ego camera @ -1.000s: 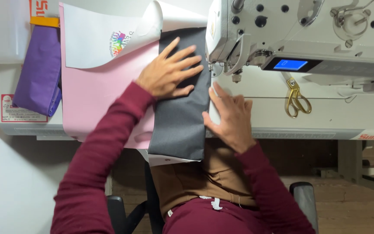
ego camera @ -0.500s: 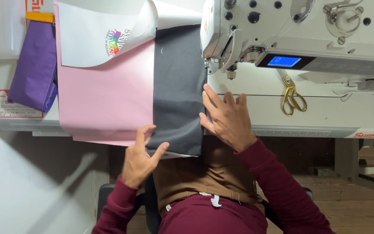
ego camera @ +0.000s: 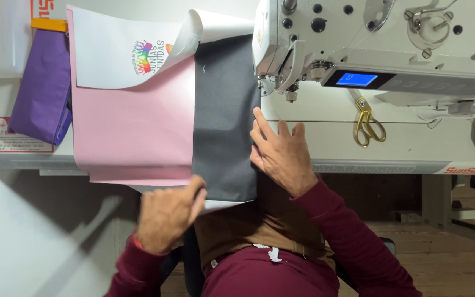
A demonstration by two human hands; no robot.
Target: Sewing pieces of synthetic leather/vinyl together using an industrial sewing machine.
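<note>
R hand: fingers spread flat, pressing R edge of dark grey fabric panel, gripping nothing. L hand: fingers curled, pinching panel's lower L corner w/ white layer beneath. Panel on white sewing table, beside pink fabric sheet, near machine's presser foot.

One sewing machine; one pair of gold scissors; one grey fabric panel; one pink sheet; one white printed sheet; one purple cloth; two hands: left hand, right hand.
</note>
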